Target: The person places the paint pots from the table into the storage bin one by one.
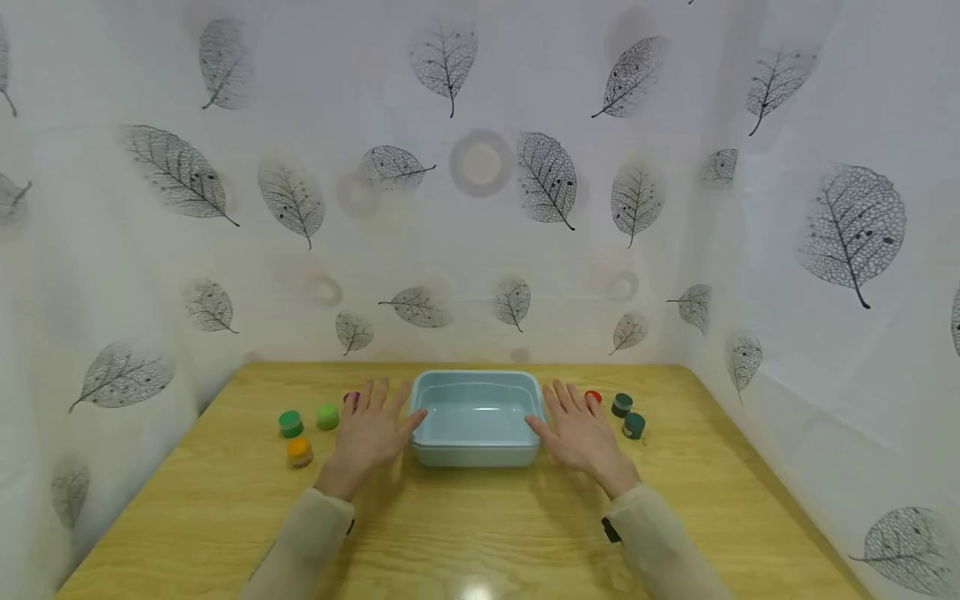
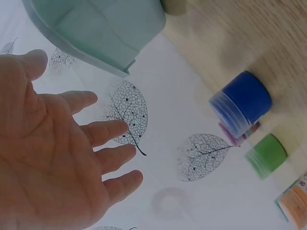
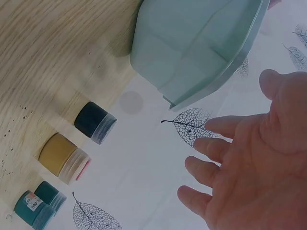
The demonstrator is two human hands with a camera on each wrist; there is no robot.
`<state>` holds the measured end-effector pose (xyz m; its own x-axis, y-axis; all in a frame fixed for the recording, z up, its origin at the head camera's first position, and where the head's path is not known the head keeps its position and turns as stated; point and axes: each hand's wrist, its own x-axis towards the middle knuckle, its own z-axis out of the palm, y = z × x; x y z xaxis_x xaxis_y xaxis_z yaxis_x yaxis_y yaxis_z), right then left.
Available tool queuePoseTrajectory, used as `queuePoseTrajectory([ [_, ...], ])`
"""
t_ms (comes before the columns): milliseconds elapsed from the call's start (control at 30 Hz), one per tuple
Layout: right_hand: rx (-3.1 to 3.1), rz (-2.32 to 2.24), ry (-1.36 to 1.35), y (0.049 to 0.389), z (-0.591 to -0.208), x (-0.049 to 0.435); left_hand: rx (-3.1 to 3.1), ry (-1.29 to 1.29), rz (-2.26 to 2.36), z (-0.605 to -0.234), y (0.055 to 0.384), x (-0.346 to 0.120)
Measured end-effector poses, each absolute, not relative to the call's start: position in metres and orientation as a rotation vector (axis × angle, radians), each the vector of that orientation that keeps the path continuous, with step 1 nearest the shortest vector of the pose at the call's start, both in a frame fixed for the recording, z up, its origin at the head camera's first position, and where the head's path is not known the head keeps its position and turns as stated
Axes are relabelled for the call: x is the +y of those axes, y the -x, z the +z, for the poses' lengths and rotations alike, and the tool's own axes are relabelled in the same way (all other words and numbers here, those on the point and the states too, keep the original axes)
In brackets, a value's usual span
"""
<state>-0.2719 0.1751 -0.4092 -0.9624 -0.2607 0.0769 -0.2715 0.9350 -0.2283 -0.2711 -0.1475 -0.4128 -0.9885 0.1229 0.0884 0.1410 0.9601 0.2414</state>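
Beige sleeves extend over the bench, left hand and right hand both straight-fingered and gripping nothing. Between them sits a pale blue-green basin; an orange jar lies to its left, dark jars to its right.

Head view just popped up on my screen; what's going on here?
A person's left hand and right hand hang palm down with fingers extended, one at each side of a pale blue-green tub on a wooden table. Neither grips anything, and the wrist views show gaps between the hands and the tub. Small lidded jars sit to both sides: an orange jar and a blue jar among those on the left, a teal jar among those on the right.
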Motion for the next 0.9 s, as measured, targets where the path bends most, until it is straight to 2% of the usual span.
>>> queuePoseTrajectory([
  [400,-2.94,0.399,-0.41,0.275,-0.412,0.175,-2.98,0.187,-0.364,-0.411,0.274,-0.145],
  [600,-2.674,0.748,-0.335,0.277,-0.419,0.174,-2.788,0.156,-0.511,-0.417,0.28,-0.145],
  [900,-2.529,1.368,-0.157,0.285,-0.429,0.177,-2.566,0.097,-1.122,-0.423,0.288,-0.159],
])
